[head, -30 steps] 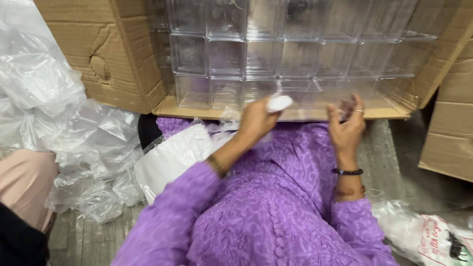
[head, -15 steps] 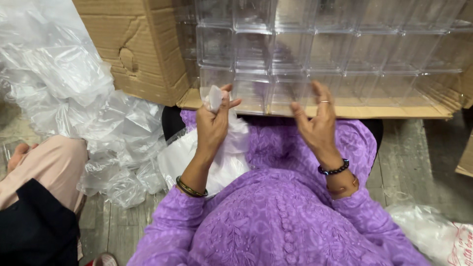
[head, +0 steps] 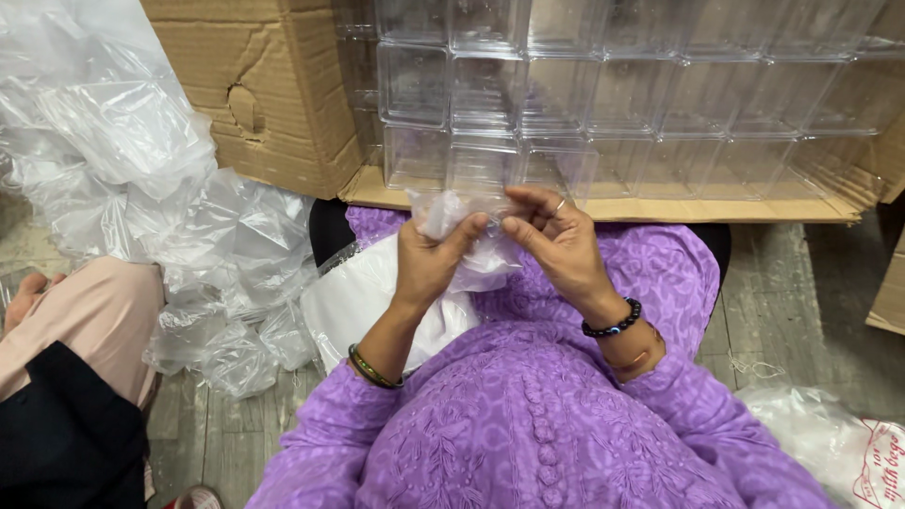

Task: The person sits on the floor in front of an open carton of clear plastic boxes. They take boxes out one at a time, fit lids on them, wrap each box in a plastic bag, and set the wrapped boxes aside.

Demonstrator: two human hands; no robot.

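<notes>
Both hands, left hand (head: 426,259) and right hand (head: 556,238), pinch one crinkled clear plastic bag (head: 467,240) in a closed grip above the lap, before stacked clear square plastic boxes (head: 603,94) in a cardboard carton (head: 255,94).

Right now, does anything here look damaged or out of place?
Yes: the brown cardboard box lying on its side has a torn, ragged hole in its side wall. Crumpled clear plastic bags are heaped loosely on the floor beside it. The stacked clear plastic containers inside look orderly.
</notes>
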